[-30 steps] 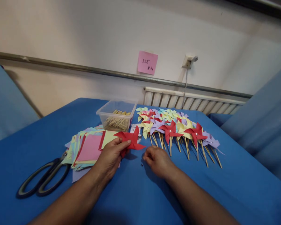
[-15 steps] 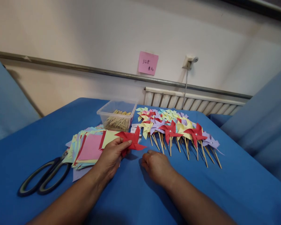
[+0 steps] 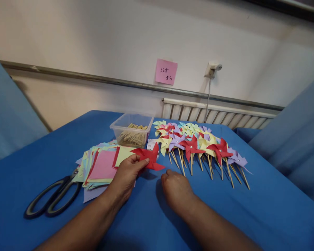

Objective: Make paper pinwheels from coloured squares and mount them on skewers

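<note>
A red paper pinwheel (image 3: pixel 152 157), its blades folded in, is pinched between the thumb and fingers of my left hand (image 3: pixel 131 171); no stick shows on it. My right hand (image 3: pixel 176 186) is closed, just right of the pinwheel and apart from it, low over the blue cloth. Its curled fingers hide whatever may be inside. Left of my left hand lies a stack of coloured paper squares (image 3: pixel 104 164), pink and yellow on top. Beyond my right hand, several pinwheels on wooden sticks (image 3: pixel 191 146) lie in overlapping rows.
A clear plastic box (image 3: pixel 115 130) of short wooden sticks (image 3: pixel 134 136) stands behind the paper stack. Large dark-handled scissors (image 3: pixel 54 197) lie at the left. Blue cloth (image 3: pixel 214 212) covers the table. Behind it are a radiator (image 3: pixel 183 111) and a wall with a pink note (image 3: pixel 166 71).
My right hand has turned slightly, its fingers tucked in more, and sits a little lower beside the pinwheel. The left hand still pinches the red pinwheel; the view has shifted slightly.
</note>
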Action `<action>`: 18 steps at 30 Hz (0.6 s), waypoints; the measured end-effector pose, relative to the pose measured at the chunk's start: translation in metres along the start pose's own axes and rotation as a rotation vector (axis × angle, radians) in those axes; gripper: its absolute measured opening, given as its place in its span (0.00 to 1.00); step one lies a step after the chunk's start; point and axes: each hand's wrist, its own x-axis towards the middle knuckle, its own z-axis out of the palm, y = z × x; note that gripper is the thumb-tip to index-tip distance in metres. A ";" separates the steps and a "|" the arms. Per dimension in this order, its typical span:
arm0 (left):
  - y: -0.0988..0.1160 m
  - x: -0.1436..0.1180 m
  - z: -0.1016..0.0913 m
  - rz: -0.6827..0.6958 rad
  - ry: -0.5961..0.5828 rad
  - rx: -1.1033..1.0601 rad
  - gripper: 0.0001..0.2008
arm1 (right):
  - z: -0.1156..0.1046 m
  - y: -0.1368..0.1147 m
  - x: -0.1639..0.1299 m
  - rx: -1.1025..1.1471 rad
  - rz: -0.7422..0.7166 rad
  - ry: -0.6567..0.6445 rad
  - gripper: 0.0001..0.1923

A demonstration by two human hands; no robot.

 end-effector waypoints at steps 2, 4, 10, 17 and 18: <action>0.001 -0.001 0.001 0.018 0.025 0.036 0.15 | -0.001 0.000 0.000 -0.003 0.010 -0.007 0.13; 0.001 -0.001 0.002 0.032 0.047 0.085 0.15 | -0.001 0.001 0.002 -0.001 0.012 -0.008 0.13; 0.003 -0.005 0.004 0.057 0.070 0.185 0.14 | 0.008 0.007 0.005 0.080 -0.018 0.042 0.12; 0.003 -0.007 0.005 0.057 0.061 0.178 0.15 | 0.016 0.016 0.007 0.218 -0.010 0.041 0.09; 0.002 -0.006 0.004 0.057 0.064 0.181 0.15 | 0.015 0.017 0.007 0.223 -0.014 0.038 0.09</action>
